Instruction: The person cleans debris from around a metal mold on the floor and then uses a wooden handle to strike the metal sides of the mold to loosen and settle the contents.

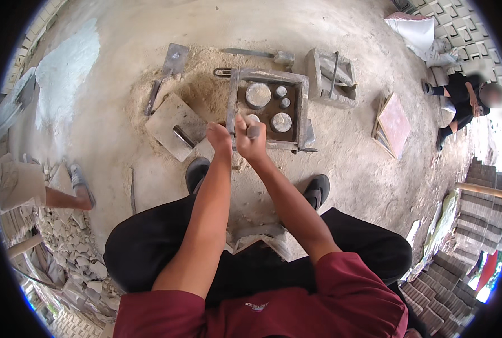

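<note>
Frame [304, 110], square, before you; step, apparently: tool work inside. Next calls for steady aim. Your left hand [220, 137]: curled near left corner, contents untellable. Right hand [250, 146]: beside round blocks [258, 96], fingers clamped on handle [253, 132].

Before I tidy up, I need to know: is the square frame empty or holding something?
Not empty: the frame holds several round pieces, large and small, with gaps between them.
</note>
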Tool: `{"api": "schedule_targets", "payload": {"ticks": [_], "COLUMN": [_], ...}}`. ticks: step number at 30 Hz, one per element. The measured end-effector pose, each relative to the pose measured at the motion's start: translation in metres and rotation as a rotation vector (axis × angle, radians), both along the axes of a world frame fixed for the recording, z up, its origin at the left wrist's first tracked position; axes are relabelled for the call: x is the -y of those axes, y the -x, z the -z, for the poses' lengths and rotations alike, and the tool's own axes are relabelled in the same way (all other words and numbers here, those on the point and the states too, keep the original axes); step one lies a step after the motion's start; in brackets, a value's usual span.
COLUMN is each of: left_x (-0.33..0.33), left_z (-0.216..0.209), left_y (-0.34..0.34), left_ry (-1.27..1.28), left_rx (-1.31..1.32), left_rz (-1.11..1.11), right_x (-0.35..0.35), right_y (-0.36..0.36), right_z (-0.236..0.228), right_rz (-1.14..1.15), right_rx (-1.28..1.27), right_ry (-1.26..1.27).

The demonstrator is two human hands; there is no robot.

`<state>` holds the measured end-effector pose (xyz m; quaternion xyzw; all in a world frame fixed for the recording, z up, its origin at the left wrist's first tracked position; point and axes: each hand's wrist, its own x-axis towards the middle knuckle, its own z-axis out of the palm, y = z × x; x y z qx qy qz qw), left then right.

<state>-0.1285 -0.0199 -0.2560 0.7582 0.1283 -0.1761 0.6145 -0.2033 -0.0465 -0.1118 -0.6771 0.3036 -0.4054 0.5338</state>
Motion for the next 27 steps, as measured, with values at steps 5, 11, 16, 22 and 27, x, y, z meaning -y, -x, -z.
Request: {"api": "schedule_targets", "payload": {"ticks": [5, 11, 16, 22, 27], "left_x": [-0.004, -0.012, -0.011, 0.017, -0.023], "left_z": [0.008, 0.009, 0.051, 0.043, 0.012], "left_y": [-0.003, -0.001, -0.018, 0.013, -0.020], "left_ry": [0.321, 0.217, 0.283, -0.163, -0.085], "left_rx": [-0.080, -0.022, 0.016, 0.327, 0.167], "left_rz": [-0.103, 0.111, 0.103, 0.136, 0.054], "right_x": [0.004, 0.002, 0.000, 0.031, 0.024], "right_y": [0.008, 0.003, -0.003, 0.042, 0.029], "right_z": [-0.003, -0.017, -0.006, 0.011, -0.024], "right_rz": [-0.014, -0.002, -0.125, -0.126, -0.092], "right_rx": [0.047, 0.005, 0.105, -0.051, 0.061], "right_ry": [-0.051, -0.055, 0.345, 0.019, -0.146]}}
